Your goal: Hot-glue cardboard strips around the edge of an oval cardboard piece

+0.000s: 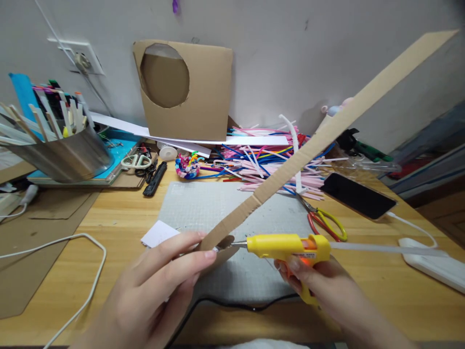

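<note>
My left hand [163, 276] pinches the lower end of a long cardboard strip [290, 169], which slants up to the right. Beneath that end, a darker curved cardboard piece [221, 259] shows partly behind my fingers. My right hand [316, 281] is wrapped round the handle of a yellow glue gun [274, 245]. Its metal nozzle points left and meets or nearly meets the cardboard by my left fingertips. A long pale glue stick [378, 248] extends from the gun's rear. Both hands are above the grey cutting mat [196, 203].
Behind the mat lie pipe cleaners [254, 165] and a cardboard panel with a round hole [210, 92]. Scissors [327, 225] and a phone [358, 196] lie right. A metal holder [72, 155], black cutter [155, 179] and white cable [98, 276] are left; a black cable [247, 305] crosses the front.
</note>
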